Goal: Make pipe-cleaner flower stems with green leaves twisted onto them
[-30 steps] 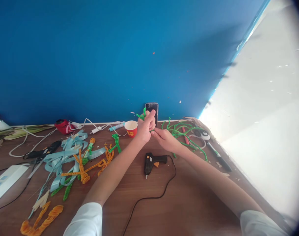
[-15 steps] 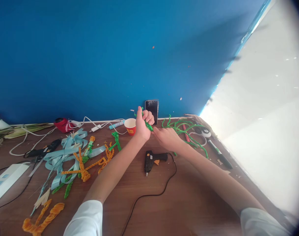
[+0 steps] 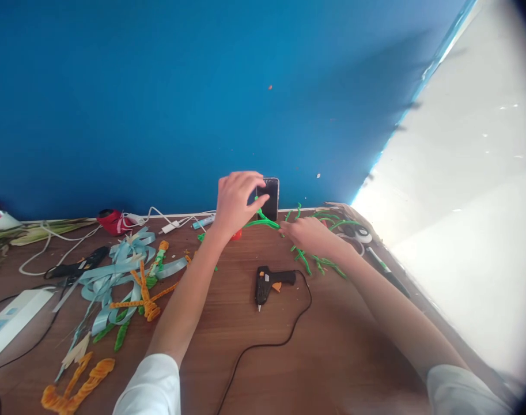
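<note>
Head view: right hand (image 3: 311, 235) pinches fuzzy, forked green stems (image 3: 269, 223) in front of flat, dark-screened phone (image 3: 272, 202). Left hand (image 3: 237, 202), clenched round them earlier, now gapes wide; whether it touches them is unclear.

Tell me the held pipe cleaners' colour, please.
The pipe cleaners are bright green, clearest in the head view.

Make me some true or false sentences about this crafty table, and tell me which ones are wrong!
1. The right hand pinches green fuzzy stems. True.
2. Both hands are clenched into fists. False: the left hand has its thumb and fingers apart.
3. A black glue gun lies between the forearms. True.
4. The phone stands upright in front of the blue wall. True.
5. The ribbons are pink. False: they are light blue.
</note>
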A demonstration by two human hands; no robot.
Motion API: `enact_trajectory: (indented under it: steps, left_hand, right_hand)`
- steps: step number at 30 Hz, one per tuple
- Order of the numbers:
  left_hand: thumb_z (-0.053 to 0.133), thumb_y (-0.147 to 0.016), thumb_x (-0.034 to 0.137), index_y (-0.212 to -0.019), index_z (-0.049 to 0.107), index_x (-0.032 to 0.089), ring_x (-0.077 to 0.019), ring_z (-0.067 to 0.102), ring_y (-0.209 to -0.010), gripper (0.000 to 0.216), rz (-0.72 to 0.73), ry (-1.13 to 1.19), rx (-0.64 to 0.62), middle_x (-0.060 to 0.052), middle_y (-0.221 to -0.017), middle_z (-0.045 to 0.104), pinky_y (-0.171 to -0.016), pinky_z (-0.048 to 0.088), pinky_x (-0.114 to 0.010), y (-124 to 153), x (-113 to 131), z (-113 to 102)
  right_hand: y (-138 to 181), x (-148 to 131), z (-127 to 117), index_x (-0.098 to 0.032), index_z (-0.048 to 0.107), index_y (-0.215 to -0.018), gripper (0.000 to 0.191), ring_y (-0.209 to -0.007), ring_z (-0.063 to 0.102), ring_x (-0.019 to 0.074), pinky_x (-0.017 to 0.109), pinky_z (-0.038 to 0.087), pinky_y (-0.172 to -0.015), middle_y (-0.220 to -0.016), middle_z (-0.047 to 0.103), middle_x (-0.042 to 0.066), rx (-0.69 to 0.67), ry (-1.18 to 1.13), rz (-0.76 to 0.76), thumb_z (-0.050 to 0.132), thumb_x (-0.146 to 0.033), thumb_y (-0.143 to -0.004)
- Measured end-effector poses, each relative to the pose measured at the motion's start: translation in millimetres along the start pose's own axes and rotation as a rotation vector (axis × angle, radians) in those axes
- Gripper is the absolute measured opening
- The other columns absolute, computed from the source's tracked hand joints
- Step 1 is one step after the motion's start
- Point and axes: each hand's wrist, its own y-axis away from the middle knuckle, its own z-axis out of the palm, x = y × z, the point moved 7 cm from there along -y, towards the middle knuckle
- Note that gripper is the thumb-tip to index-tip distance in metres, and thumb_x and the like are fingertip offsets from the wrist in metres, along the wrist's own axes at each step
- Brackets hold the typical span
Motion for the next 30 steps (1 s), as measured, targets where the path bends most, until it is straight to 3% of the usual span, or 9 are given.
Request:
enact_trajectory:
  steps: [4,7,10,17,23,27,30]
  left_hand:
    - [0.056,-0.087,0.043,-0.101,0.060,0.020,-0.0218,0.057,-0.106,0.028,0.289,-0.160,-0.521,-0.006,-0.106,0.067,-0.095,0.034,-0.036,18.7,27.9,41.5]
    - [0.046,-0.093,0.031,-0.097,0.059,0.015,-0.0205,0.062,-0.086,0.021,0.293,-0.301,-0.660,-0.008,-0.085,0.069,-0.080,0.038,-0.031,30.4,25.7,68.8]
    - [0.033,-0.098,0.030,-0.090,0.057,0.014,-0.0193,0.062,-0.071,0.030,0.264,-0.390,-0.641,-0.009,-0.075,0.067,-0.071,0.037,-0.030,29.8,22.0,73.9]
    - [0.018,-0.099,0.042,-0.092,0.054,0.018,-0.0185,0.057,-0.055,0.044,0.187,-0.396,-0.577,-0.006,-0.065,0.062,-0.055,0.028,-0.027,21.9,29.3,53.8]
    - [0.023,-0.099,0.039,-0.085,0.052,0.019,-0.0174,0.050,-0.048,0.038,0.205,-0.310,-0.540,-0.001,-0.052,0.050,-0.064,0.031,-0.029,23.5,28.1,56.7]
    - [0.029,-0.097,0.043,-0.089,0.052,0.022,-0.0187,0.048,-0.046,0.032,0.062,-0.193,-0.566,0.001,-0.048,0.042,-0.060,0.029,-0.028,26.7,11.9,60.7]
    - [0.033,-0.096,0.041,-0.090,0.053,0.022,-0.0194,0.049,-0.047,0.028,0.022,-0.156,-0.628,0.000,-0.050,0.045,-0.057,0.029,-0.028,31.9,7.0,66.4]
  right_hand:
    - [3.6,7.3,-3.3,-0.016,0.061,-0.102,0.032,-0.058,0.054,0.0173,0.027,0.018,-0.054,-0.071,0.066,0.009,-0.036,-0.063,-0.052,0.031,-0.028,-0.098]
    - [5.2,12.4,-6.4,-0.015,0.060,-0.100,0.032,-0.056,0.051,0.0166,0.027,0.018,-0.054,-0.067,0.063,0.007,-0.021,-0.071,-0.053,0.031,-0.028,-0.098]
    - [5.6,19.3,-12.9,-0.016,0.057,-0.097,0.033,-0.055,0.049,0.0165,0.027,0.018,-0.053,-0.067,0.061,0.006,0.040,-0.078,-0.037,0.028,-0.030,-0.099]
    - [11.7,30.6,-38.0,-0.020,0.051,-0.084,0.035,-0.058,0.047,0.0152,0.026,0.020,-0.054,-0.076,0.060,0.004,0.160,-0.186,-0.032,0.024,-0.035,-0.100]
    - [13.8,32.6,-40.6,-0.019,0.053,-0.083,0.034,-0.064,0.049,0.0149,0.027,0.023,-0.057,-0.081,0.062,0.004,0.168,-0.162,-0.076,0.027,-0.033,-0.101]
    - [6.9,30.6,-34.5,-0.016,0.057,-0.085,0.035,-0.077,0.052,0.0197,0.030,0.027,-0.070,-0.078,0.063,0.008,0.278,-0.042,-0.115,0.032,-0.035,-0.100]
    - [3.8,22.6,-31.2,-0.015,0.060,-0.090,0.033,-0.080,0.052,0.0205,0.031,0.026,-0.074,-0.080,0.064,0.009,0.310,-0.004,-0.157,0.035,-0.033,-0.099]
